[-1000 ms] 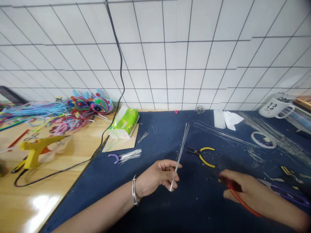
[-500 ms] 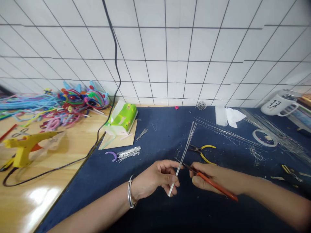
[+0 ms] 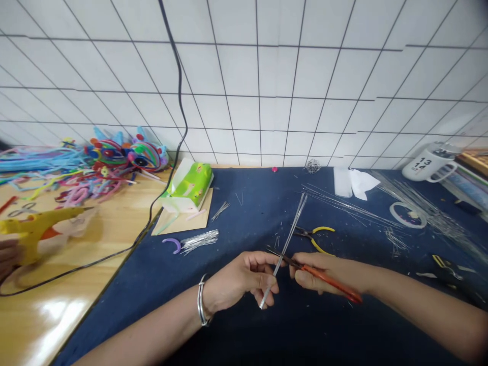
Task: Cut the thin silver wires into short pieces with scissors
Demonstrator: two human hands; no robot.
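Note:
Between the thumb and fingers of my left hand [image 3: 255, 278] is a slim bundle of straight silvery wires [image 3: 293, 229], slanting up and away to the right. My right hand [image 3: 316, 274] grips an orange-handled cutting tool [image 3: 331, 283] with dark, narrow jaws; its exact kind is unclear. Those jaws lie across the wires just above my left fingertips. Beyond my right hand rest yellow-handled pliers [image 3: 318, 239]. A pile of short cut wires [image 3: 200, 241] lies left of my left hand, beside a purple curved piece [image 3: 173, 245].
Another person's hand [image 3: 8, 258] holds a yellow glue gun [image 3: 36, 229] at far left; its black cord [image 3: 114, 258] crosses the wooden table. A green tissue pack [image 3: 194, 183] lies behind. Long loose wires [image 3: 419, 203], a clear ring [image 3: 407, 216] and a white mug [image 3: 429, 162] are at right.
The tool's jaws have shifted slightly left across the wires, with my right hand closer to my left. Another person's hand has appeared on the glue gun. The view has shifted slightly.

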